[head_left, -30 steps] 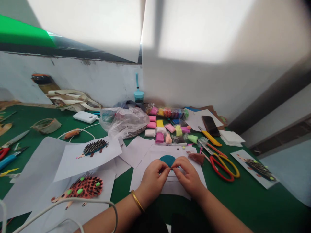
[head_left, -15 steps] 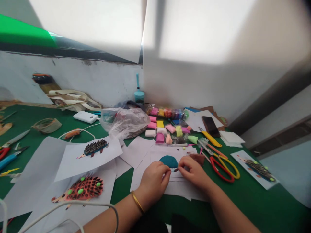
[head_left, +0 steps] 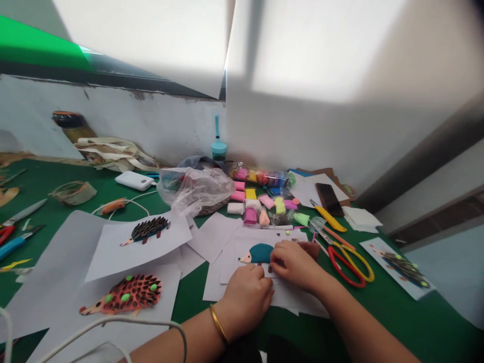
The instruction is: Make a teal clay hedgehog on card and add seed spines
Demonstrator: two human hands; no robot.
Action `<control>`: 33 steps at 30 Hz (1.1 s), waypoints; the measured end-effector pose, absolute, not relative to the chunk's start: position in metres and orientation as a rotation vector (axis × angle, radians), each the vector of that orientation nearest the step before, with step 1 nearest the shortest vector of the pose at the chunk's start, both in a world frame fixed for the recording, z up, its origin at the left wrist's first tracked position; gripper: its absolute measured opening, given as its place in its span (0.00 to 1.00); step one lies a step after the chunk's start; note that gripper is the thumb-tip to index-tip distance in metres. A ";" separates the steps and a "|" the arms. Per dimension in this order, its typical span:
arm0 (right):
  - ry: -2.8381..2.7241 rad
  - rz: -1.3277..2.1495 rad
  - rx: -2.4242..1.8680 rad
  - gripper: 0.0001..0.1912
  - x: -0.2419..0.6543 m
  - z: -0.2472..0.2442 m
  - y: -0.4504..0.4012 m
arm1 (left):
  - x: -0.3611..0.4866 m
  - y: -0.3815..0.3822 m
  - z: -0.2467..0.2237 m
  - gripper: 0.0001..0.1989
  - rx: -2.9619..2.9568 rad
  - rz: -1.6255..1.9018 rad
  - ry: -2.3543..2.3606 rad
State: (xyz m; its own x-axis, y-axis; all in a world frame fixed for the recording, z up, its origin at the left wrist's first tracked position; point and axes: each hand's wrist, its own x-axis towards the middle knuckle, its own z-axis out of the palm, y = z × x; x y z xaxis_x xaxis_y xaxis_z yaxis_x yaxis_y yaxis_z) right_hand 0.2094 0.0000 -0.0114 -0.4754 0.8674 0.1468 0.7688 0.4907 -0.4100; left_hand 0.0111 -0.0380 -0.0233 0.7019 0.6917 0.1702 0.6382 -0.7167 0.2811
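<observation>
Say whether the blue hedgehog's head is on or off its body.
On: the pale head meets the blue body with no gap visible.

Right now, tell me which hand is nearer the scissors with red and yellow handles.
Right hand. It is left of the scissors, apart from them, at the teal hedgehog figure's rear; the left hand lies farther left, on the figure's near side.

- Green table [head_left: 401, 312]
- Left: red-handled scissors [head_left: 27, 213]
- Far left: white device [head_left: 133, 180]; tan ring [head_left: 73, 193], perhaps tape, blurred
- Far middle: plastic bag [head_left: 202, 189], coloured packets [head_left: 250, 216]
- Near left: white sheets [head_left: 68, 282]
- Right: red-and-yellow scissors [head_left: 335, 246], yellow cutter [head_left: 330, 218]
</observation>
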 end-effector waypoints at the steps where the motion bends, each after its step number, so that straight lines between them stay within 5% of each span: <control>1: -2.409 0.380 -1.373 0.07 0.209 -0.012 0.001 | 0.011 -0.038 -0.024 0.06 2.708 0.393 1.071; 23: -2.127 0.436 -1.380 0.06 0.232 -0.033 -0.017 | 0.011 -0.041 -0.021 0.04 2.736 0.458 1.078; 33: -2.265 0.241 -1.245 0.15 0.222 -0.042 -0.044 | 0.015 -0.042 -0.022 0.09 2.711 0.399 1.135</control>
